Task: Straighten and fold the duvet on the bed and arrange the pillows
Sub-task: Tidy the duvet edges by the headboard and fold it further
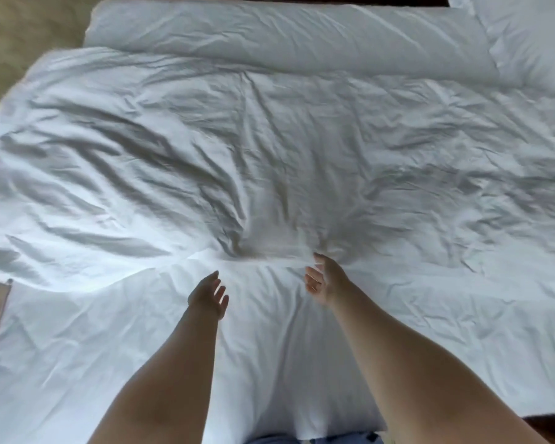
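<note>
My right hand (322, 278) pinches the duvet (269, 149) edge to tug creases radiating beyond my fingertips; left hand (209, 294) hovers loose, ready

Both bare forearms reach up from 6 o'clock edge, converging toward centre. Left hand (209, 294) just below centre, toward 7 o'clock: fingers straight and relaxed, slightly spread, pointing to 1 o'clock, holding nothing. Right hand (321, 281) just beside it toward 3 o'clock, slightly farther forward, palm turned toward left hand; fingers loosely curved, thumb tip pointing to 12 o'clock. Whether right fingers pinch anything unclear. Hands near each other, not touching.
</note>
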### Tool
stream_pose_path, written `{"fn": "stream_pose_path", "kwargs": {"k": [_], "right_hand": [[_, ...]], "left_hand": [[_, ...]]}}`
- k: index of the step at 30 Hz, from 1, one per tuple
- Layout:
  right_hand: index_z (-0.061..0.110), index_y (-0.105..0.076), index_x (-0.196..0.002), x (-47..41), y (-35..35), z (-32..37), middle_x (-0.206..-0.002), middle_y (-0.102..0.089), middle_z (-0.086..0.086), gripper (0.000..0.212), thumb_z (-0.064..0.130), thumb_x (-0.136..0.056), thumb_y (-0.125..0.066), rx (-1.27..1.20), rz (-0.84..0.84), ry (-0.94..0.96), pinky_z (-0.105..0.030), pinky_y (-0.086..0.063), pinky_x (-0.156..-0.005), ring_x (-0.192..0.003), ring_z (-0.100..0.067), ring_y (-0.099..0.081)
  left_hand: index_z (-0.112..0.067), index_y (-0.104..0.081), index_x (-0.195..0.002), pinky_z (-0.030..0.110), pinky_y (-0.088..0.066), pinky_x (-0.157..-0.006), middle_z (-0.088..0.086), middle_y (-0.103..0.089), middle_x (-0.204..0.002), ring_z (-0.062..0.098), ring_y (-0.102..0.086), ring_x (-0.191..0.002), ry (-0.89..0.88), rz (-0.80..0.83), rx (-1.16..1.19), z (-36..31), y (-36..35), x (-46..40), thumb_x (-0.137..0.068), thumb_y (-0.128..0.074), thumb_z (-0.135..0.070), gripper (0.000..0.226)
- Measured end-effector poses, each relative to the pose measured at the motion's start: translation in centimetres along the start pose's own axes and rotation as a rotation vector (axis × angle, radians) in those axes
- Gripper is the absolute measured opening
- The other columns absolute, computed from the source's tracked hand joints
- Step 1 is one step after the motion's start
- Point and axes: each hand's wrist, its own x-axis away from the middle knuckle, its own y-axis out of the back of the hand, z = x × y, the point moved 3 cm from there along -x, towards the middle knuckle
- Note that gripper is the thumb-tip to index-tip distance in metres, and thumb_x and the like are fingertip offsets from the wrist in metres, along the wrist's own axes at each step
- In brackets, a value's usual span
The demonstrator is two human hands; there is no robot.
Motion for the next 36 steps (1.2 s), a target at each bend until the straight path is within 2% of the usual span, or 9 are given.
{"fn": "stream_pose_path", "kwargs": {"k": [2,5,7,10,12,19,24,33,36], "right_hand": [[0.014,-0.051,-0.097,0.8,-1.1,0.3,-0.133,-0.053,-0.010,0.015,0.028,-0.095,-0.054,0.012,0.041,0.003,-0.031,-0.038,-0.083,-0.107,-0.022,-0.054],[0.015,-0.051,-0.096,1.5,-2.5,0.4,-0.133,-0.054,-0.011,0.011,0.026,-0.096,-0.050,0.101,0.084,0.030,-0.031,-0.039,-0.086,-0.120,-0.025,-0.054],[0.016,-0.054,-0.098,2.1,-3.1,-0.4,-0.131,-0.055,-0.010,0.012,0.024,-0.097,-0.046,0.157,0.105,0.015,-0.031,-0.039,-0.089,-0.119,-0.025,-0.054],[0.013,-0.053,-0.123,2.6,-3.7,-2.2,-0.132,-0.056,-0.011,0.028,0.024,-0.098,-0.045,0.213,0.165,-0.022,-0.031,-0.039,-0.088,-0.108,-0.025,-0.056],[0.011,-0.052,-0.124,2.9,-4.4,-3.2,-0.131,-0.056,-0.012,0.029,0.023,-0.099,-0.044,0.226,0.191,-0.034,-0.031,-0.040,-0.091,-0.104,-0.025,-0.055],[0.007,-0.050,-0.130,3.8,-8.2,-5.6,-0.129,-0.058,-0.012,0.038,0.027,-0.097,-0.050,0.211,0.276,-0.037,-0.031,-0.043,-0.089,-0.101,-0.025,-0.056],[0.005,-0.048,-0.132,4.2,-13.1,-6.8,-0.133,-0.055,-0.012,0.045,0.033,-0.096,-0.051,0.145,0.280,-0.017,-0.032,-0.042,-0.093,-0.118,-0.026,-0.055],[0.005,-0.036,-0.142,4.5,-25.5,-9.9,-0.142,-0.046,-0.011,0.067,0.043,-0.092,-0.057,-0.127,0.261,0.007,-0.036,-0.037,-0.105,-0.129,-0.025,-0.046],[0.005,-0.045,-0.130,3.6,-28.6,-9.4,-0.132,-0.050,-0.008,0.063,0.048,-0.087,-0.061,-0.229,0.240,0.023,-0.033,-0.037,-0.106,-0.123,-0.020,-0.049]], "left_hand": [[-0.018,-0.058,-0.118,0.031,-0.041,-0.093,0.002,-0.057,-0.132,0.019,-0.052,-0.124,-0.048,0.022,0.036,-0.9,0.6,0.9,-0.095,-0.054,-0.016,0.024],[-0.017,-0.054,-0.105,0.034,-0.041,-0.094,0.004,-0.059,-0.121,0.023,-0.055,-0.116,-0.144,0.046,0.012,-1.9,1.2,3.0,-0.097,-0.049,-0.014,0.010],[-0.015,-0.056,-0.107,0.033,-0.044,-0.086,0.006,-0.061,-0.107,0.022,-0.058,-0.098,-0.248,-0.001,-0.138,-2.1,2.0,4.3,-0.095,-0.050,-0.009,0.014],[-0.010,-0.063,-0.107,0.027,-0.040,-0.061,0.005,-0.057,-0.078,0.016,-0.053,-0.068,-0.361,-0.100,-0.398,-1.5,4.2,5.4,-0.090,-0.055,-0.001,0.021],[-0.010,-0.063,-0.100,0.025,-0.036,-0.058,0.005,-0.056,-0.074,0.015,-0.050,-0.064,-0.362,-0.123,-0.440,-1.4,5.6,5.5,-0.089,-0.055,0.000,0.017],[-0.012,-0.061,-0.098,0.027,-0.040,-0.062,0.005,-0.056,-0.077,0.015,-0.051,-0.066,-0.360,-0.118,-0.470,-3.8,8.1,4.9,-0.090,-0.053,-0.003,0.014],[-0.013,-0.059,-0.103,0.032,-0.043,-0.081,0.004,-0.058,-0.084,0.014,-0.054,-0.071,-0.334,-0.019,-0.443,-7.5,8.7,3.3,-0.093,-0.050,-0.003,0.017],[-0.013,-0.059,-0.105,0.034,-0.045,-0.083,0.010,-0.062,-0.105,0.025,-0.057,-0.097,-0.237,0.102,-0.387,-16.4,11.6,-1.6,-0.096,-0.050,-0.017,0.013],[-0.013,-0.059,-0.103,0.034,-0.045,-0.085,0.009,-0.061,-0.106,0.024,-0.057,-0.098,-0.207,0.134,-0.347,-18.9,11.8,-2.8,-0.096,-0.049,-0.019,0.013]]}}
